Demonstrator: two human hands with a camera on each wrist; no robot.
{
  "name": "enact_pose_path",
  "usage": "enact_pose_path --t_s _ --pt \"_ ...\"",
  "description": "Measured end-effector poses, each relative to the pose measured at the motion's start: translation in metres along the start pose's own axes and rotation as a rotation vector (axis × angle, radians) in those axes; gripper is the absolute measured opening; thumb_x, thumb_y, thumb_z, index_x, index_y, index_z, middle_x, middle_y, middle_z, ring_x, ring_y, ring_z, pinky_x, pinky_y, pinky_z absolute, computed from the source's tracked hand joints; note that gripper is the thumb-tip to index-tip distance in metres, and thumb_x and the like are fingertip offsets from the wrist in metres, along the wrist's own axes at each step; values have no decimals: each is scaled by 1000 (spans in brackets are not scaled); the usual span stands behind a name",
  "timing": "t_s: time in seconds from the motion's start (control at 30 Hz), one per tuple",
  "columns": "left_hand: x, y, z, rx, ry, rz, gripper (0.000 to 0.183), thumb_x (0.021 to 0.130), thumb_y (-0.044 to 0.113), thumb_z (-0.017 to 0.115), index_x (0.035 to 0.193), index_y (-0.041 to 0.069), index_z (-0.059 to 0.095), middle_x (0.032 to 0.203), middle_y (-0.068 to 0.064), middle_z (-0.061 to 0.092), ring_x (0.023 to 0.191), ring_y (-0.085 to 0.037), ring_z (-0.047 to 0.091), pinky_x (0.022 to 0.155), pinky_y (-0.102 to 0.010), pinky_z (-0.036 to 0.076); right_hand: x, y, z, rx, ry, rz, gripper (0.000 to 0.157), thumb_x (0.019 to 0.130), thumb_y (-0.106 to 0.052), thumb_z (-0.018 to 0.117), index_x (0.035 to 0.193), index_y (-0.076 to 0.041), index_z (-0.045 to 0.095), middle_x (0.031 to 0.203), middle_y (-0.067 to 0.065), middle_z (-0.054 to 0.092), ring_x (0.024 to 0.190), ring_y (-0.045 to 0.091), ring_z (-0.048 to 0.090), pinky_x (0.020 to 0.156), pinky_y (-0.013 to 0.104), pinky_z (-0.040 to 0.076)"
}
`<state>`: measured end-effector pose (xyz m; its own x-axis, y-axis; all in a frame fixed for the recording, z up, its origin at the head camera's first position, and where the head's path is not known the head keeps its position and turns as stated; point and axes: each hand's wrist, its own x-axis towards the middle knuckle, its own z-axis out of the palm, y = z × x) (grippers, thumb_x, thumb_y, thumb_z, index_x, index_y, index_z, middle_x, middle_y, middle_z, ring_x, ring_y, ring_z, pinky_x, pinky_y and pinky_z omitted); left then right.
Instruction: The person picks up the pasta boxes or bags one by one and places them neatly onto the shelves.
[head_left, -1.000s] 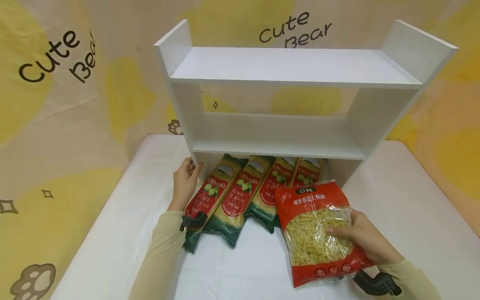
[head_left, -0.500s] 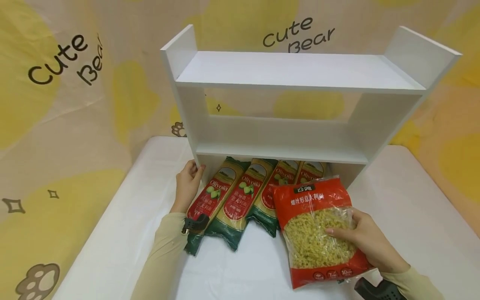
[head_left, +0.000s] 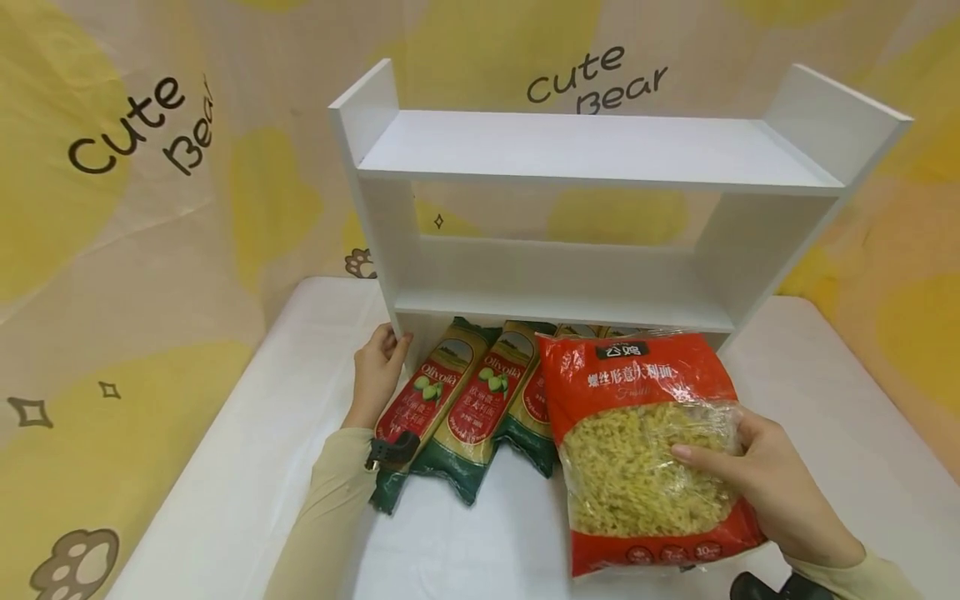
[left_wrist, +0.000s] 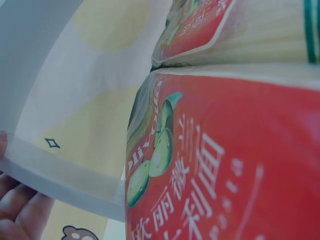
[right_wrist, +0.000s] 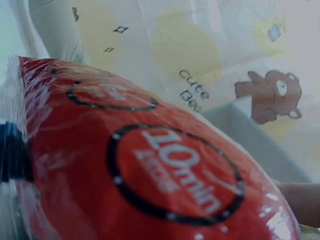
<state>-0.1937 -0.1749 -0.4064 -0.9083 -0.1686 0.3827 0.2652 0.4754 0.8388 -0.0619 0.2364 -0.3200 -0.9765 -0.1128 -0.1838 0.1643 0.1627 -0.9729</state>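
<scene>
My right hand (head_left: 787,483) grips a red bag of spiral pasta (head_left: 645,467) by its right side, thumb across the clear window. The bag is held tilted in front of the white shelf unit (head_left: 562,318) and covers parts of the right-hand spaghetti packs. With my left hand (head_left: 377,371) I hold the front edge of the unit's left side panel; in the left wrist view curled fingers (left_wrist: 22,212) show at that panel. Several green-and-gold spaghetti packs with red labels, such as this spaghetti pack (head_left: 476,408), lean side by side in the bottom compartment, their lower ends jutting onto the table.
Above the packs are a middle shelf (head_left: 555,279) and a top shelf (head_left: 600,150) between raised side panels. A white cloth covers the table (head_left: 225,467). Behind hangs a yellow-and-beige printed curtain (head_left: 262,75). A black wrist strap (head_left: 393,450) sits on my left wrist.
The pasta bag in my right hand has come up and nearer to the camera, covering more of the right-hand packs. My left hand stays on the side panel. The view has shifted slightly.
</scene>
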Motion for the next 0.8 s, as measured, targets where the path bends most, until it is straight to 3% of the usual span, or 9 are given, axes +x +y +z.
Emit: enact_pose_path --t_s 0.2,0.43,0.63,0.8 --pt "-1 -1 0 15 -7 9 30 95 12 57 119 -7 56 113 -25 62 98 -36 64 83 -47 54 -13 -12 -7 122 -32 -56 28 90 2 58 114 -12 56 95 9 70 75 32 69 61 51 57" --pt "-1 -2 -1 4 -3 13 31 95 12 57 118 -7 56 113 -25 62 98 -36 64 83 -47 54 -20 -32 -18 159 -30 -100 35 93 3 54 123 -15 52 102 8 68 78 35 68 61 55 56" --pt "0 -2 -1 -2 4 32 30 94 11 58 117 -8 56 111 -26 63 97 -37 64 82 -46 54 -15 -52 -32 169 6 -168 43 92 4 54 131 -13 44 108 6 65 80 32 68 58 54 56" --pt "0 1 -1 3 5 45 29 94 9 59 116 -9 57 110 -27 63 96 -37 65 81 -45 55 -4 -72 -39 179 73 -283 49 89 9 56 133 -6 40 113 8 62 80 28 69 56 49 57"
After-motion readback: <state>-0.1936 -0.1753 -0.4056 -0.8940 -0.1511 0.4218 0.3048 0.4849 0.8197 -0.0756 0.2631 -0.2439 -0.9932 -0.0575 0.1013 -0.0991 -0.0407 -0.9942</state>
